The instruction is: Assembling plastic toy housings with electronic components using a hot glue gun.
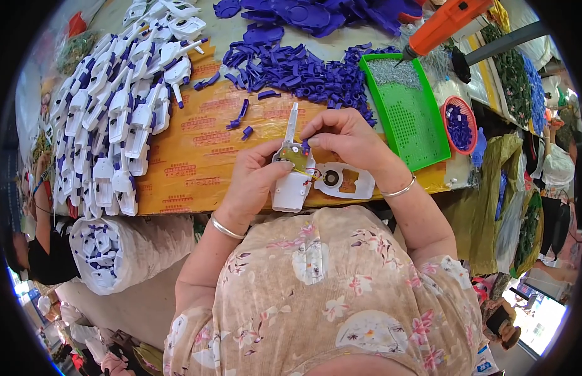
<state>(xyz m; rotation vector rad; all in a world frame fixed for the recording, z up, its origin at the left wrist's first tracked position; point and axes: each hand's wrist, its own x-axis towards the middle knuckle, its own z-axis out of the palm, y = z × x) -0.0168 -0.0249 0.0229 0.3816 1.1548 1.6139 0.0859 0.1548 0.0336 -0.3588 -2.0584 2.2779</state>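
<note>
The left hand [258,178] grips a white housing [291,193]; the right hand [348,139] pinches a purple piece [306,148] at its edge; a white cover [362,185] lies alongside.

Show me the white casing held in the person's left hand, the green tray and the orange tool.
White casing [291,192]: head view, on its wide lower end.
Green tray [423,136]: head view, on a bare part of its floor.
Orange tool [446,28]: head view, on its body.

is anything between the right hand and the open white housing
Nothing visible: the right hand holds a small purple piece at the upper right of the white housing. The white cover plate lies beside it, not between.
</note>
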